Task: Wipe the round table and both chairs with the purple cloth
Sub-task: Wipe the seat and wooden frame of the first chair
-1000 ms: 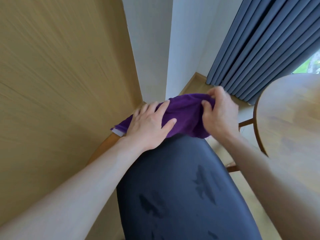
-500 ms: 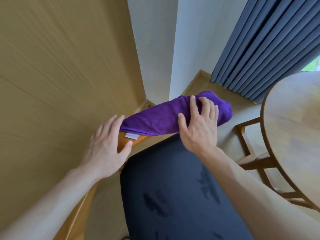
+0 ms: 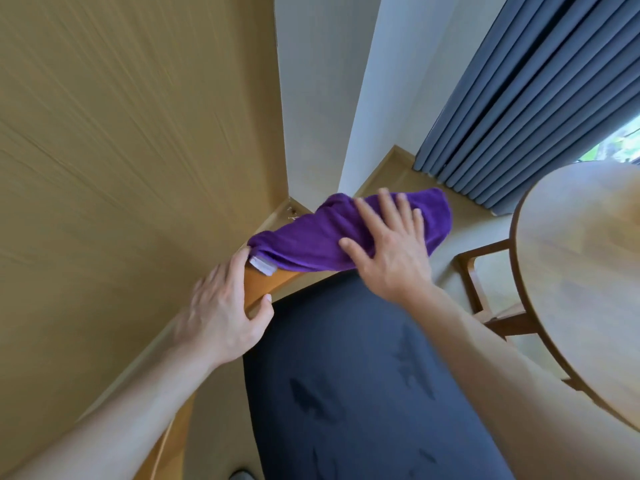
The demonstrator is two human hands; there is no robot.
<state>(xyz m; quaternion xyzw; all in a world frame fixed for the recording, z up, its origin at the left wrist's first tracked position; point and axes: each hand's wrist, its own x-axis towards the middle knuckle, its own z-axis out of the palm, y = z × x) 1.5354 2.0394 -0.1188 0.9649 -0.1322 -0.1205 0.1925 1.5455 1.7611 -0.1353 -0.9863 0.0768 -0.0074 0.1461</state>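
The purple cloth [image 3: 304, 244] lies draped along the wooden top rail of a chair's backrest [image 3: 261, 287]. My right hand [image 3: 388, 247] presses flat on the cloth with its fingers spread. My left hand [image 3: 223, 313] grips the bare left end of the rail, thumb on the near side, fingers wrapped behind it and touching the cloth's white tag. The chair's dark blue seat cushion [image 3: 346, 393] fills the lower middle and shows darker damp patches. The round wooden table [image 3: 581, 271] is at the right edge. A second wooden chair's frame [image 3: 485, 292] shows under the table.
A tan wood-panelled wall [image 3: 121, 150] stands close on the left, right behind the chair back. White walls meet in a corner ahead. Grey-blue curtains [image 3: 526, 98] hang at the upper right, with a strip of window beside them.
My left hand left the cloth and took hold of the rail's left end. My right hand went from pinching the cloth to pressing flat on it, and the cloth is spread along the rail.
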